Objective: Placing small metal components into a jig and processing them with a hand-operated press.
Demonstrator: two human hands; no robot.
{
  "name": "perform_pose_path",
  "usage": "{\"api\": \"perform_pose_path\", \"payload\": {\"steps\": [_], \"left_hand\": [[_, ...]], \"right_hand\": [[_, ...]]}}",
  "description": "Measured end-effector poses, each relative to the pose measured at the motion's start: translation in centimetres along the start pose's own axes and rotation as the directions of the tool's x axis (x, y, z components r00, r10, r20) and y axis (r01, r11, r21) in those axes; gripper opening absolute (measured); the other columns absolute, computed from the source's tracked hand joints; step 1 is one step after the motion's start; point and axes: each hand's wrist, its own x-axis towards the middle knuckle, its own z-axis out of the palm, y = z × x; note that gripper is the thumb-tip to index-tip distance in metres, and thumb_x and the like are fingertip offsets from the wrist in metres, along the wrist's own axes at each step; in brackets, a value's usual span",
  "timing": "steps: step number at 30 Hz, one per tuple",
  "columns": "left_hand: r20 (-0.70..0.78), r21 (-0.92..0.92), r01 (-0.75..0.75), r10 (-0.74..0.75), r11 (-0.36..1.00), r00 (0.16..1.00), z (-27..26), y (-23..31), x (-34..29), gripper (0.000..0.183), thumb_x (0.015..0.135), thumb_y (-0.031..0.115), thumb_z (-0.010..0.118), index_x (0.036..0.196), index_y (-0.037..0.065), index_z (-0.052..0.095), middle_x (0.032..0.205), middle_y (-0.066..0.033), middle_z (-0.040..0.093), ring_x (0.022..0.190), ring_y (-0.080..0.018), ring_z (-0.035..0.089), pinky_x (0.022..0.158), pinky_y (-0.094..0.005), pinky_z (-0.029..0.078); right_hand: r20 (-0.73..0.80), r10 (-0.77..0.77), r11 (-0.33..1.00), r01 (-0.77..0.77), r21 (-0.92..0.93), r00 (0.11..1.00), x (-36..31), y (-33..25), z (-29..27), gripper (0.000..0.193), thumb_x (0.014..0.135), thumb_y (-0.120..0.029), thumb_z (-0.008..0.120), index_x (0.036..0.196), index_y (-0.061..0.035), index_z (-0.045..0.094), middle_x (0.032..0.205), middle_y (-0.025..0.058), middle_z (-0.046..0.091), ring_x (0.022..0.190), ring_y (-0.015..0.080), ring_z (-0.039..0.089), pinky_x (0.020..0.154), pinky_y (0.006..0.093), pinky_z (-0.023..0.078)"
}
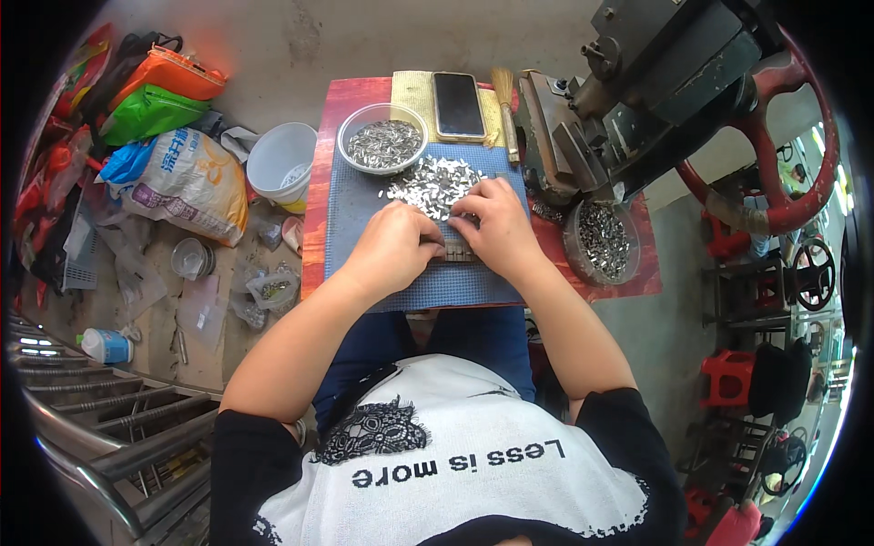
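On a blue ribbed mat (pixel 364 232) a small metal block with slots (pixel 461 252) lies in front of me. My left hand (pixel 390 247) is at its left end, fingers curled and thumb close to them. My right hand (pixel 499 223) bends over its right end, fingertips pinched together. Whatever small piece either hand grips is hidden by the fingers. Just beyond the hands spreads a loose pile of small silvery-white pieces (pixel 435 185). A clear round tub (pixel 383 167) of thin metal pieces stands behind it to the left.
A phone (pixel 458 105) lies on a yellow cloth (pixel 412 88) beside a straw brush (pixel 503 100). At right stand a dark machine press (pixel 628 136) with a red handwheel (pixel 785 214) and a tub of metal parts (pixel 603 241). A white bucket (pixel 282 164) and bags (pixel 187 187) sit at left.
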Motion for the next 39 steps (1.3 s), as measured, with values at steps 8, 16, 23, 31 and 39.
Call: {"api": "perform_pose_path", "payload": {"steps": [8,16,23,31,39], "left_hand": [[-0.279,0.188,-0.136,0.185,0.973,0.942,1.7,-0.9,2.5,0.011,0.077,0.007,0.075,0.088,0.005,0.076,0.101,-0.0112,0.064,0.103,-0.0307,0.058,0.092,-0.0398,0.048],[-0.264,0.289,-0.160,0.239,0.944,0.935,2.4,-1.1,2.5,0.011,0.080,0.009,0.071,0.091,0.006,0.072,0.102,-0.0118,0.063,0.104,-0.0321,0.056,0.092,-0.0429,0.046],[-0.297,0.162,-0.140,0.183,0.977,0.937,0.5,-2.0,0.7,0.011,0.085,0.007,0.069,0.095,0.004,0.068,0.102,-0.0131,0.063,0.101,-0.0338,0.058,0.092,-0.0426,0.047],[-0.317,0.222,-0.115,0.183,0.968,0.931,0.6,-3.2,-0.4,0.011,0.084,0.008,0.070,0.095,0.005,0.068,0.098,-0.0117,0.063,0.099,-0.0324,0.058,0.089,-0.0421,0.047],[-0.335,0.141,-0.155,0.194,0.978,0.922,0.4,-3.4,-0.6,0.008,0.086,0.008,0.068,0.094,0.006,0.066,0.095,-0.0107,0.063,0.096,-0.0330,0.058,0.087,-0.0438,0.046]], "right_hand": [[0.043,-0.026,0.997,0.029,-0.075,0.999,0.2,0.0,-0.5,0.008,0.080,-0.011,0.073,0.086,-0.0063,0.071,0.092,0.0083,0.062,0.096,0.0302,0.056,0.088,0.0420,0.046],[0.169,0.010,0.997,0.005,-0.083,0.986,-0.2,0.0,-1.4,0.012,0.079,-0.009,0.075,0.088,-0.0029,0.070,0.083,0.0099,0.062,0.089,0.0309,0.057,0.083,0.0413,0.048],[0.279,0.197,0.887,-0.292,0.357,0.940,0.0,-3.2,-2.0,0.011,0.082,-0.008,0.073,0.091,-0.0023,0.069,0.082,0.0099,0.066,0.085,0.0262,0.061,0.078,0.0340,0.050],[0.199,-0.074,0.969,0.024,0.245,0.977,-0.9,-2.7,-0.7,0.014,0.078,-0.008,0.076,0.090,-0.0034,0.070,0.092,0.0088,0.064,0.095,0.0274,0.060,0.083,0.0371,0.050],[0.181,-0.045,0.981,0.010,0.193,0.982,-1.0,-3.2,-0.8,0.013,0.077,-0.009,0.079,0.089,-0.0044,0.075,0.088,0.0082,0.067,0.089,0.0273,0.062,0.080,0.0362,0.051]]}}
